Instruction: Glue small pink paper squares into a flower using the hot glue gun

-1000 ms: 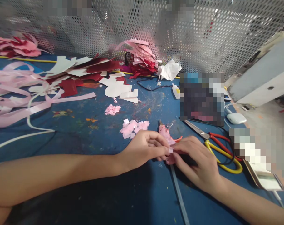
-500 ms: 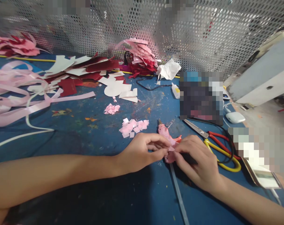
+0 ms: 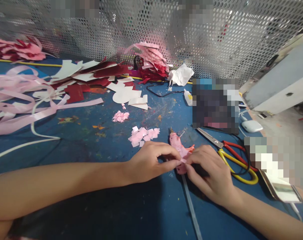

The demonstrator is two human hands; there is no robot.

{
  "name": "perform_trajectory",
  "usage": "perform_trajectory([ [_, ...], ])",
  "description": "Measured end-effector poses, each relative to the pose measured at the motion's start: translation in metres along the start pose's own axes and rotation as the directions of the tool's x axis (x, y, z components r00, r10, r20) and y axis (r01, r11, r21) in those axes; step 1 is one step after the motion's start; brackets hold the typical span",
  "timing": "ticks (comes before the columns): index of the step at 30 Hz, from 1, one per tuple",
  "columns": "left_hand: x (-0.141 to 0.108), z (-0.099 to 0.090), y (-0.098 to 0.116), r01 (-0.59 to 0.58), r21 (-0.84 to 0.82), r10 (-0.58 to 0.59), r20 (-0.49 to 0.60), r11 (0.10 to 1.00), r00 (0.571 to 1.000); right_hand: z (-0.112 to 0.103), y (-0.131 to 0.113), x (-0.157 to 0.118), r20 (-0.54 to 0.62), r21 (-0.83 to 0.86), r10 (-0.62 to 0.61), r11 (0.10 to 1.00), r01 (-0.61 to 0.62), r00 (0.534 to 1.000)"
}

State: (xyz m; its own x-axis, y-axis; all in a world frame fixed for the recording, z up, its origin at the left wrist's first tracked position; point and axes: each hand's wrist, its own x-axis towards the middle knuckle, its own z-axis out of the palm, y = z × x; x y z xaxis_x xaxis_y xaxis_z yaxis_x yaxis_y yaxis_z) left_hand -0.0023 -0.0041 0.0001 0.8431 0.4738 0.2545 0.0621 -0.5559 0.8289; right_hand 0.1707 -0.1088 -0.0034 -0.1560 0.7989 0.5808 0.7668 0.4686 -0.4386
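Observation:
A small pale pink piece [image 3: 183, 160] is pinched between the fingertips of my left hand [image 3: 157, 161] and my right hand [image 3: 210, 173], one at each side. Right beneath the fingertips lies a pink glue gun [image 3: 176, 142], its nozzle pointing away and a grey strip [image 3: 191, 206] running from its near end. Both hands are closed, thumb against fingers. Pink paper squares [image 3: 143, 135] lie just beyond my left hand, and a heap of smaller pink bits [image 3: 120, 116] sits farther back.
Yellow and red handled scissors [image 3: 226, 151] lie right of my right hand. Pink ribbons [image 3: 24, 96] and white and red scraps [image 3: 96, 71] cover the back left. A glue bottle [image 3: 188, 97] and crumpled white paper [image 3: 180, 75] stand near the mesh. A phone [image 3: 282, 190] lies far right.
The fingertips of both hands have come closer together on the small pink piece, which now lies flatter between them. The view has shifted slightly.

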Motion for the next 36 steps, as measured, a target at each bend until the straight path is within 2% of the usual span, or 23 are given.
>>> perform_trajectory([
  [5,-0.001,0.0,-0.001,-0.057,0.055,0.056,0.012,0.997,0.998,0.0,0.0,-0.001,0.021,0.011,-0.006,1.0,0.006,1.0],
  [13,-0.002,0.0,-0.004,-0.233,0.148,0.226,0.061,0.961,0.972,0.001,-0.001,-0.002,0.048,0.004,-0.058,0.998,0.058,0.997],
  [20,-0.003,0.0,-0.001,-0.279,0.271,0.264,0.091,0.921,0.96,0.003,0.0,-0.005,0.054,-0.064,-0.095,0.993,0.099,0.994],
  [24,-0.006,0.002,0.0,-0.339,0.351,0.328,0.091,0.873,0.94,0.004,0.0,-0.007,0.051,-0.13,-0.148,0.98,0.154,0.988],
  [31,-0.02,0.004,0.005,-0.466,0.49,0.476,0.113,0.737,0.872,0.006,-0.009,-0.012,0.07,-0.212,-0.263,0.939,0.272,0.962],
  [36,-0.025,0.004,0.006,-0.461,0.498,0.477,0.105,0.734,0.873,0.005,-0.012,-0.013,0.094,-0.226,-0.298,0.923,0.311,0.95],
])
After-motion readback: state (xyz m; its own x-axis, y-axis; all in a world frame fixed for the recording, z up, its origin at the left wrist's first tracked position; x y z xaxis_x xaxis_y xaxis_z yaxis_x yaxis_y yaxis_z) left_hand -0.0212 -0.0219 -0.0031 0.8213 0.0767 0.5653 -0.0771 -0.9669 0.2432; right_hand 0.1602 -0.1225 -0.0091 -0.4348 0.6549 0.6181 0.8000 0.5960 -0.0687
